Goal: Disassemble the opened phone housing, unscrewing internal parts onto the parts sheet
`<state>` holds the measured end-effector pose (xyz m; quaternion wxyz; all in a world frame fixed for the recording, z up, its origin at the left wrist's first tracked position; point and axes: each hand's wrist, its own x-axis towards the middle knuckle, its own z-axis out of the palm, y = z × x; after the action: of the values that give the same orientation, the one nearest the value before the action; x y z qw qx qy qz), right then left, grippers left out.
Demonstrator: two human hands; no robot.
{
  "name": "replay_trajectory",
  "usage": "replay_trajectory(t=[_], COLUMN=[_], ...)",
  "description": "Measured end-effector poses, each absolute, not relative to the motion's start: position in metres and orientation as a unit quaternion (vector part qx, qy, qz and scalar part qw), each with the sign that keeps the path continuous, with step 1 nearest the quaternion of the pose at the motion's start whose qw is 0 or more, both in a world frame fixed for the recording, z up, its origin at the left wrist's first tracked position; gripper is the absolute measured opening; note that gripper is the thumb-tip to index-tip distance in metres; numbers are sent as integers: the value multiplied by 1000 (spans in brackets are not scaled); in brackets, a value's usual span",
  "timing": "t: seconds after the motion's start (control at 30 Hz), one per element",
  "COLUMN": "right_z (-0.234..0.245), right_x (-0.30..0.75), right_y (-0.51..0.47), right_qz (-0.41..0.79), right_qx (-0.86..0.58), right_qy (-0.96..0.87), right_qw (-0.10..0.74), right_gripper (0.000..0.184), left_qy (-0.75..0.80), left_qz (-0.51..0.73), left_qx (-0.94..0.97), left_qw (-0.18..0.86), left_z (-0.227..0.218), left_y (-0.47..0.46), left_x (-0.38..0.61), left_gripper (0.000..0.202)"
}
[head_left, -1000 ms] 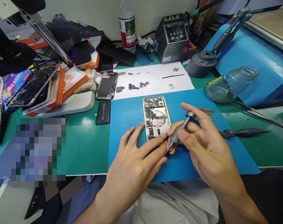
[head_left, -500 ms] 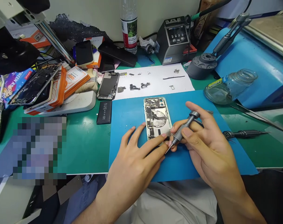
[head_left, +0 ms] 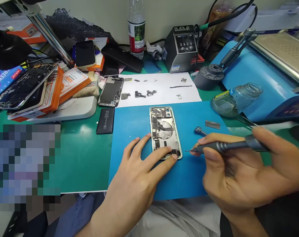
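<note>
Gripping driver (head_left: 222, 147) in right hand (head_left: 250, 174), tip (head_left: 188, 150) off phone (head_left: 173, 135); resting spread left hand (head_left: 137, 176) on phone, flat on mat (head_left: 129, 122); already out, screen (head_left: 111, 91), battery (head_left: 105, 121), small parts (head_left: 139, 94); apparently still in, board (head_left: 155, 127).

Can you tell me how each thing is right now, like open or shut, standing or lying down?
Phone: opened, insides showing, lying on the blue mat.
Left hand: fingers spread, touching the phone.
Right hand: closed around a screwdriver.
Battery: lying flat.
Bottle: upright, top out of view.
Glass jar: no lid visible.
</note>
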<state>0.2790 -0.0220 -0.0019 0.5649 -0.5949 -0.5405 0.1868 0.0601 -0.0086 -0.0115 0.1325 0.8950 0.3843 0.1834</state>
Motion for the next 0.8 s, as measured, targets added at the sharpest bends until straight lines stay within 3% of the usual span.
replay_trajectory(t=[0.1,0.47,0.8], right_z=[-3,-10,-9], right_x=[279,281,278], right_y=[-14,4,5], right_qz=[85,49,67], right_qx=[-588,-505,-499], right_qy=[-617,-698,-689], right_qw=[517,505,521], right_gripper=[47,69,74], left_qy=[385,381,381], left_qz=[180,176,180], left_qx=[896,898,897], left_qw=[133,133,134], left_z=[-13,-12,-13], left_y=[-8,-6,-7], left_x=[59,59,60], left_gripper=[60,61,63])
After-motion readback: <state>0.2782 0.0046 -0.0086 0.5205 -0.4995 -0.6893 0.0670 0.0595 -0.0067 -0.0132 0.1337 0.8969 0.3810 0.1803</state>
